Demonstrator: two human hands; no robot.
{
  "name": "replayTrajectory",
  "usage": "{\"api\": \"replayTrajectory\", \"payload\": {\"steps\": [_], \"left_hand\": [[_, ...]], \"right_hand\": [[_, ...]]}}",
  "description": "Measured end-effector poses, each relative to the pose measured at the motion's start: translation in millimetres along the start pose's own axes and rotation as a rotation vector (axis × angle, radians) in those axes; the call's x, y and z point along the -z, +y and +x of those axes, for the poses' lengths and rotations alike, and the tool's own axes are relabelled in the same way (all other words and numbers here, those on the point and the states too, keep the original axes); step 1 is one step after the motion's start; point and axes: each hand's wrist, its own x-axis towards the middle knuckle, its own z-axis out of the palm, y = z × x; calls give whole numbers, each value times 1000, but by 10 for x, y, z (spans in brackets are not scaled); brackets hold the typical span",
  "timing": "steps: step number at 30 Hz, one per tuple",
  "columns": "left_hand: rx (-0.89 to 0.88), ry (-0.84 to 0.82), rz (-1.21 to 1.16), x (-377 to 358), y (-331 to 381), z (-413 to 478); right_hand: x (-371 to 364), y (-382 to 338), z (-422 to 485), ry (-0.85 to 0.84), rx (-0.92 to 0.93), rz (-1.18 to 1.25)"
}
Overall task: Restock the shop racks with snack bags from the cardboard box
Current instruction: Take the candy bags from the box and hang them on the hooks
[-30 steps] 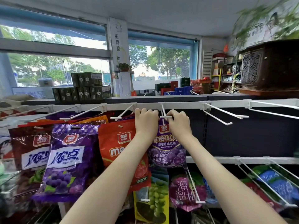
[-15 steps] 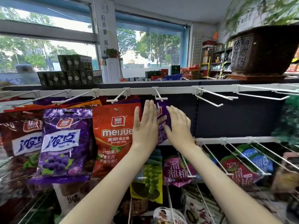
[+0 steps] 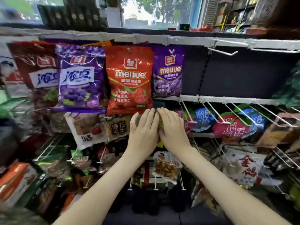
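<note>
A purple meijue gummy bag (image 3: 168,73) hangs from a hook on the top rail, right of a red meijue bag (image 3: 129,78). Both my hands are below them, side by side in front of the second row. My left hand (image 3: 143,132) has its fingers straight and together, its back toward me. My right hand (image 3: 172,130) lies next to it with fingers extended, touching a green bag that is mostly hidden behind both hands. Neither hand holds a bag. The cardboard box is out of view.
Empty white wire hooks (image 3: 222,51) jut out at the upper right over a dark back panel. More hooks with blue and red bags (image 3: 233,125) fill the second row on the right. Purple grape bags (image 3: 79,78) hang at left. Lower rows are crowded with snack packs.
Both hands have let go of the purple bag at the top hook and dropped to the second row. The view has tilted downward, and the purple bag now hangs free.
</note>
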Motion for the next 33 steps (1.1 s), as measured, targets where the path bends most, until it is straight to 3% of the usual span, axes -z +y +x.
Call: {"api": "replayTrajectory", "payload": {"steps": [8, 13, 18, 25, 33], "left_hand": [[328, -317, -23, 555, -168, -1489], [521, -650, -52, 995, -369, -2540], [838, -907, -37, 1316, -767, -3499], [1268, -1089, -79, 1353, -1318, -4945], [1686, -1181, -58, 874, -2350, -6776]], "right_hand": [[-433, -750, -1100, -259, 148, 215], [-738, -1385, -1761, -588, 185, 336], [-1165, -1995, -2131, -809, 287, 329], [-2153, -2881, -2577, -1069, 365, 345], [-4083, -4179, -3453, -1384, 435, 331]]}}
